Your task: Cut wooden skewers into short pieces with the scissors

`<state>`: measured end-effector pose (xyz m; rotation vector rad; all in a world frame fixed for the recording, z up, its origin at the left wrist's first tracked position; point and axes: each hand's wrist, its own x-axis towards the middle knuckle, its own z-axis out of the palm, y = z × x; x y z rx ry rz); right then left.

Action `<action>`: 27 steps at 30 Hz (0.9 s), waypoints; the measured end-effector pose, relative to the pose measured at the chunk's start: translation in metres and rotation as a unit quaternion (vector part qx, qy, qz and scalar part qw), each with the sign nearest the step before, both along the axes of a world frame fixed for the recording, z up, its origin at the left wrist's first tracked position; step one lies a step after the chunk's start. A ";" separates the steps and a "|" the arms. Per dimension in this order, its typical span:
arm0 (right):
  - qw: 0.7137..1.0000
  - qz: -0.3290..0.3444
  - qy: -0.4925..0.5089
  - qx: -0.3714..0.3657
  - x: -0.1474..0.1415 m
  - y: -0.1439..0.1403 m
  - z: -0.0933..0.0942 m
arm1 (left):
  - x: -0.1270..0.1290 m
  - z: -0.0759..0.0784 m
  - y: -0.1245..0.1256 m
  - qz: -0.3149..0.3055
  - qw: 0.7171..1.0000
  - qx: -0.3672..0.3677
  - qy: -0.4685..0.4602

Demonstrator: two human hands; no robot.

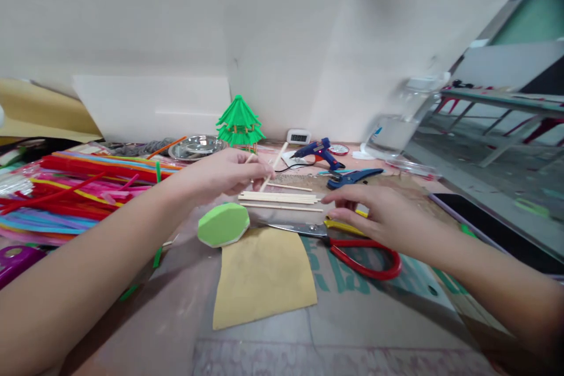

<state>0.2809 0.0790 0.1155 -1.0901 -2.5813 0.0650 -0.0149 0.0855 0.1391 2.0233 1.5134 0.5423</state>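
Note:
My left hand [240,171] is closed in a pinch on a thin wooden stick [280,155], which slants up to the right. Below its fingers lies a row of similar pale sticks [277,197], with single sticks beside it. At the right ends of these sticks is my right hand [365,208], thumb and forefinger apart; whether a fingertip touches a stick I cannot tell. Red-handled scissors [365,273] lie under that hand, blades pointing left. Near their tips sits a light green many-sided piece [223,224], partly over a tan sheet of sandpaper [267,279].
Bundles of coloured pipe cleaners [83,188] cover the left side. Behind stand a green-roofed model [240,120], a metal dish [198,147], a timer [298,136] and a blue glue gun [321,153]. Blue pliers [355,178], a plastic bottle [394,126] and a phone [497,232] are right.

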 end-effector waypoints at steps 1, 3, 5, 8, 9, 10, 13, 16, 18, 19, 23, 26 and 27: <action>1.000 0.000 0.026 0.007 -0.003 -0.003 0.002 | 0.007 0.004 -0.009 -0.037 0.991 -0.071 -0.108; 0.997 0.007 0.070 0.006 -0.007 -0.009 0.004 | 0.019 0.006 -0.022 -0.075 0.955 -0.169 -0.232; 0.994 0.014 0.107 0.000 -0.007 -0.011 0.001 | 0.027 0.005 -0.030 -0.089 0.929 -0.227 -0.280; 0.987 0.042 0.150 0.032 -0.006 -0.013 -0.005 | 0.031 0.002 -0.032 -0.083 0.920 -0.256 -0.285; 0.985 0.052 0.158 0.050 -0.006 -0.014 -0.006 | 0.031 0.002 -0.031 -0.080 0.921 -0.258 -0.282; 0.983 0.061 0.162 0.067 -0.006 -0.014 -0.007 | 0.032 0.001 -0.031 -0.079 0.922 -0.255 -0.280; 0.977 0.090 0.177 0.074 -0.010 -0.018 -0.007 | 0.033 -0.001 -0.033 -0.103 0.945 -0.199 -0.238; 0.967 0.096 0.235 0.016 -0.015 -0.021 -0.005 | 0.037 -0.003 -0.039 -0.145 0.977 -0.100 -0.121; 0.948 0.076 0.303 -0.065 -0.018 -0.021 -0.004 | 0.039 -0.002 -0.044 -0.159 0.984 -0.053 -0.055; 0.933 0.064 0.334 -0.115 -0.019 -0.021 -0.004 | 0.041 -0.001 -0.046 -0.161 0.986 -0.035 -0.040; 0.875 0.065 0.400 -0.266 -0.025 -0.026 -0.004 | 0.047 -0.001 -0.048 -0.175 0.984 0.013 -0.034; 0.866 0.090 0.403 -0.283 -0.029 -0.031 -0.001 | 0.049 -0.007 -0.047 -0.174 0.984 0.015 -0.041; 0.867 0.094 0.402 -0.279 -0.028 -0.032 0.002 | 0.048 -0.008 -0.047 -0.162 0.986 0.018 -0.039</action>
